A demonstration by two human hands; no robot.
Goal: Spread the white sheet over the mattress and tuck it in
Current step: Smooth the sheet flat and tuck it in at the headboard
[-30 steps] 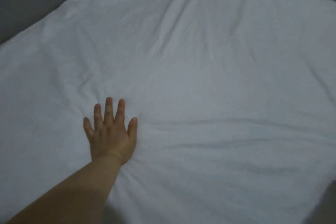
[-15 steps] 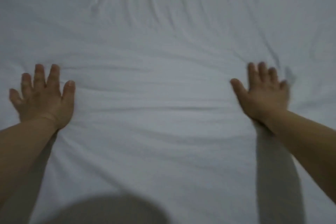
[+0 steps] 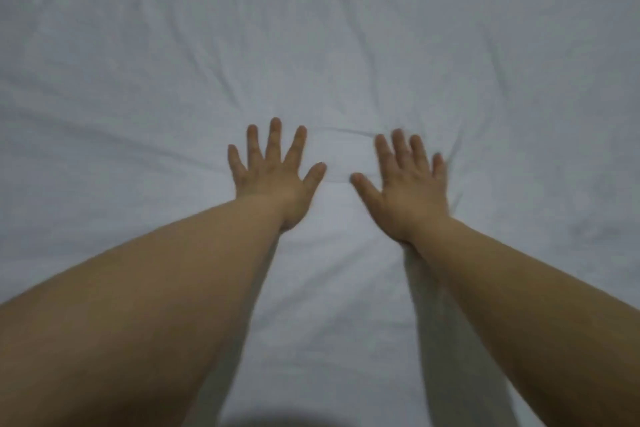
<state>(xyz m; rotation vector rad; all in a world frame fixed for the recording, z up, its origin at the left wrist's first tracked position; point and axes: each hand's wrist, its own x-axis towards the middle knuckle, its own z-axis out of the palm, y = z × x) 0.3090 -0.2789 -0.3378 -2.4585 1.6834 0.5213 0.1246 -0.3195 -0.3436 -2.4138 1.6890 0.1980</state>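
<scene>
Two bare forearms reach in from the bottom corners, and both hands lie flat, palms down with fingers spread, on the white sheet (image 3: 346, 288). Left hand (image 3: 273, 177) and right hand (image 3: 407, 191) sit near each other mid-frame, thumbs pointing inward, not gripping anything. Beyond them the sheet fills the whole view, with soft wrinkles fanning out.

White sheet (image 3: 318, 45) covers whole bed surface, filling view edge to edge. Creases radiate from centre toward 11, 12 and 1 o'clock; long horizontal folds at 9 o'clock. Left hand (image 3: 273, 177) and right hand (image 3: 407, 187) lie flat on sheet near centre, just beside each other, fingers spread, pointing to 12 o'clock.
</scene>
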